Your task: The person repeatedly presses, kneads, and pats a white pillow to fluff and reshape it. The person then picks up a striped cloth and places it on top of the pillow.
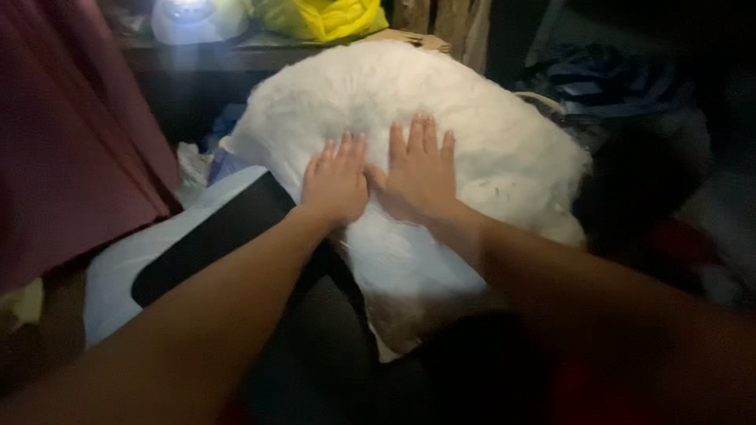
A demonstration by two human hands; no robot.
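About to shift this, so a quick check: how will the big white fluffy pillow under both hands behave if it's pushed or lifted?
Probably soft: the white pillow looks puffy and domed around the flat left hand and right hand. Likely light for its bulk, judging by its loose, fuzzy surface. It would probably sag rather than stay stiff, and it seems unlikely to roll, lying broad on the pile.

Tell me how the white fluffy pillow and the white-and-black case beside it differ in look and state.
The white fluffy pillow is plump and fuzzy; the white-and-black case lies flat and smooth. The pillow is all white; the case has a black panel. The left hand and right hand press flat on the pillow; neither touches the case. Both are soft fabric things.
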